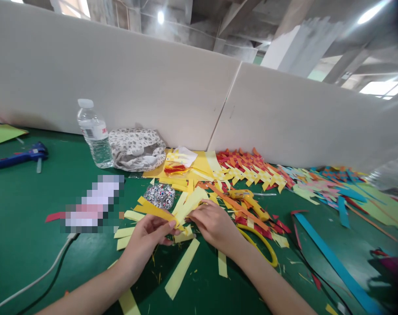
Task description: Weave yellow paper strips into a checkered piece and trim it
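Green tabletop [28, 245] is backed by a pale partition [120, 74], with paper scraps scattered across it. Deep yellow strips [155, 210] are pinched near their lower ends between thumb and fingers of the left hand [149, 232]. Pale yellow strips [195, 199] are gripped low along their edge by the bent, closed-in fingers of the right hand [214, 221], whose thumb is largely hidden. Both sets are held between the hands, close over the near middle of the table, and are brought together at the lower ends; whether they are interlaced cannot be told.

For clean handling, the meeting point is best pinched flat and lightly, so that the paper is neither creased nor allowed to slip. Edges are better aligned from the pinched end outward, with small adjustments made by the right fingertips. The loose pale strip [182, 271], the bag of googly eyes [159, 195] and the yellow scissor handles [271, 251] are best left untouched by wrists and forearms.
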Demonstrator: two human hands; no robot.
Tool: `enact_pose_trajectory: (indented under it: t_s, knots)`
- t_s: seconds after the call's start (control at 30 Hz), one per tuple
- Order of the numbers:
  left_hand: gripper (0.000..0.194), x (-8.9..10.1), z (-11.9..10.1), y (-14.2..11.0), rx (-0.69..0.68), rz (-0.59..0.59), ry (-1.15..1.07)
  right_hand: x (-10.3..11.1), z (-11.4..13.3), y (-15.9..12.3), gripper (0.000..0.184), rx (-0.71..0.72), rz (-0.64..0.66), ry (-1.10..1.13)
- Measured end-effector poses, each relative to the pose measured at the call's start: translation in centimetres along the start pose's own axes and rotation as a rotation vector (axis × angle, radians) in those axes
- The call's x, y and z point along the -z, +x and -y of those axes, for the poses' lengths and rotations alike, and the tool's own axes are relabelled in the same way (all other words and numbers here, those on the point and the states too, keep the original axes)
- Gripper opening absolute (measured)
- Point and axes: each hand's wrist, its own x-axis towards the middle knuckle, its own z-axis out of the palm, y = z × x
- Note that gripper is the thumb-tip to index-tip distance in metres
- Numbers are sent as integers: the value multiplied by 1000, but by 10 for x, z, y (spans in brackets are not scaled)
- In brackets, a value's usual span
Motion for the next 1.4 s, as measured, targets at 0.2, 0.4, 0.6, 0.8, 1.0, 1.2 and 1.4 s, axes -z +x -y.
enact_pose_trajectory:
  t_s: [0.2, 0.4, 0.6, 0.8, 1.0, 1.2, 1.4]
  knots:
    - [29, -2, -1, -1, 54, -38, 16, 19, 4, -1, 13, -448, -481, 321]
    - [28, -2, 0, -2, 61, 40, 3, 40, -4, 0, 30, -725, -756, 836]
    - [28, -2, -1, -4, 70, 98, 23, 32, -6, -3, 37, -880, -642, 1165]
    - [27, -2, 3, -5, 41, 199, 48, 20, -5, -4, 36, -955, -501, 1305]
    - [27, -4, 2, -6, 16, 297, 60, 20, -12, -9, 39, -978, -487, 1370]
    - [26, -3, 4, -6, 13, 384, 42, 18, -14, -10, 35, -982, -470, 1353]
    - [25, -2, 7, -6, 26, 444, 48, 17, -15, -10, 33, -961, -397, 1337]
